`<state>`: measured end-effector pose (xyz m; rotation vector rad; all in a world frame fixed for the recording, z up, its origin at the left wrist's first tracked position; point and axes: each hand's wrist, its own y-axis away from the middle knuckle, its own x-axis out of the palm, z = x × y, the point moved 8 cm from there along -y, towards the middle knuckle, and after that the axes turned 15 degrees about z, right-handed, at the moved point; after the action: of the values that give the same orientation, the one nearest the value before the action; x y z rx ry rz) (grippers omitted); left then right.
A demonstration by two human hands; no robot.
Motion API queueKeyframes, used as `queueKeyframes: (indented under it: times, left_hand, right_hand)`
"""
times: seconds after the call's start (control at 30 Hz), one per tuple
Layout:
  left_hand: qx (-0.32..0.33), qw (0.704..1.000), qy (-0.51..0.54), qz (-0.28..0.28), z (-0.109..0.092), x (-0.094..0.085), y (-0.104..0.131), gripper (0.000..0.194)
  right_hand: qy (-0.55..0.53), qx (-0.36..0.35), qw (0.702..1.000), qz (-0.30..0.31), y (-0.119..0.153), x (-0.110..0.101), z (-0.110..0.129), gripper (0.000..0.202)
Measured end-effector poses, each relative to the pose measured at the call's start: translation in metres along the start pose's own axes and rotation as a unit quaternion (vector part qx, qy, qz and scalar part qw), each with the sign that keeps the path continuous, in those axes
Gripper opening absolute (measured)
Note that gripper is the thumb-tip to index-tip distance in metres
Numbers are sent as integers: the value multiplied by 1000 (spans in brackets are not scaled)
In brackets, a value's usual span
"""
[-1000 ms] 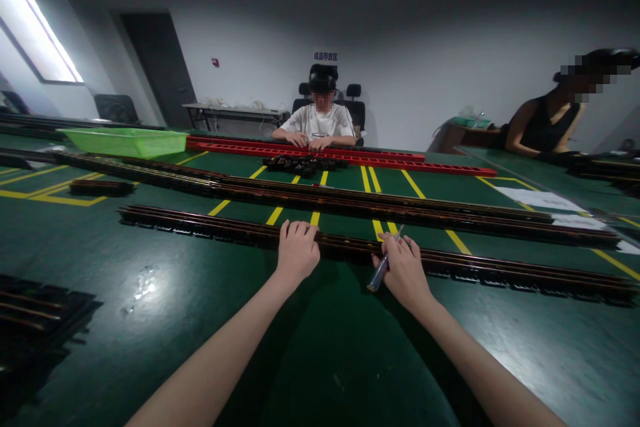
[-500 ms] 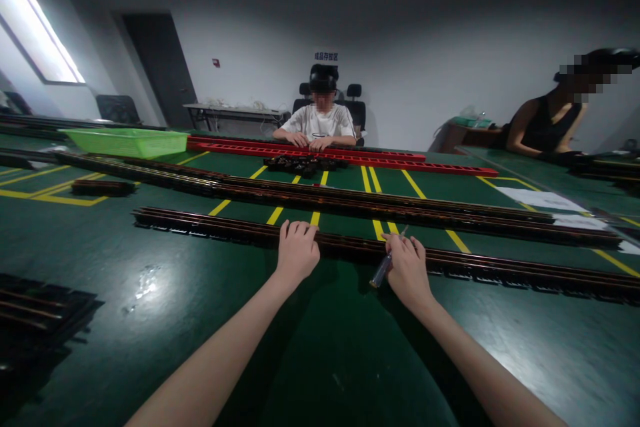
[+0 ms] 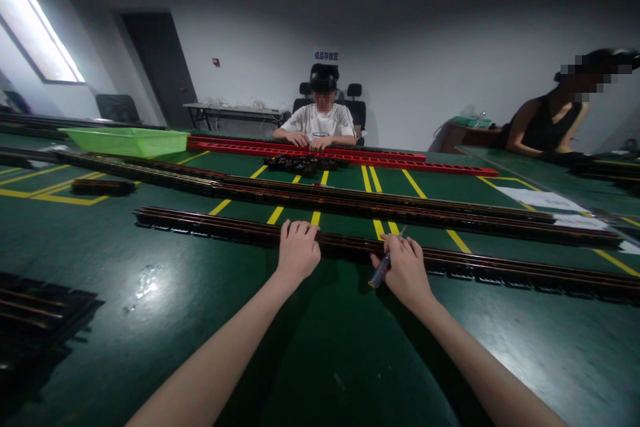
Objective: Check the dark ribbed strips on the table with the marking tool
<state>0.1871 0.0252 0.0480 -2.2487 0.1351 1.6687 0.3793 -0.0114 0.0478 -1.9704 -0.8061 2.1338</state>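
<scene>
Presently, the near dark strip (image 3: 210,224) lies across the green table (image 3: 200,320), the left hand (image 3: 299,250) bending its fingers over it; grip or mere rest, cannot tell. Rightward, the right hand (image 3: 404,267) grasps a screwdriver-like tool (image 3: 381,271) at the strip, apparently continuous where visible; finished versus remaining work indeterminable.

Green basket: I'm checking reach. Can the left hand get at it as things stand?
Probably not without leaning: the green basket sits beyond the far dark strips, off to the left, and the left hand rests on the near dark strip.
</scene>
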Motion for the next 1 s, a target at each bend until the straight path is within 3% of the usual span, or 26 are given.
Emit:
queueKeyframes:
  times: [0.17,0.47,0.7,1.0]
  left_hand:
    - [1,1000,-4,-4,0,1,0,37]
    - [8,1000,-10,-4,0,2,0,37]
    - [10,1000,-20,-20,0,2,0,35]
    - [6,1000,-10,-10,-1,1,1,37]
  right_hand:
    - [-1,16,1000,-2,-1,-1,0,9]
    - [-20,23,999,14,2,-5,-6,32]
    - [-23,-20,1000,-1,1,-5,3,16]
    - [-8,26,1000,2,0,-1,-4,8]
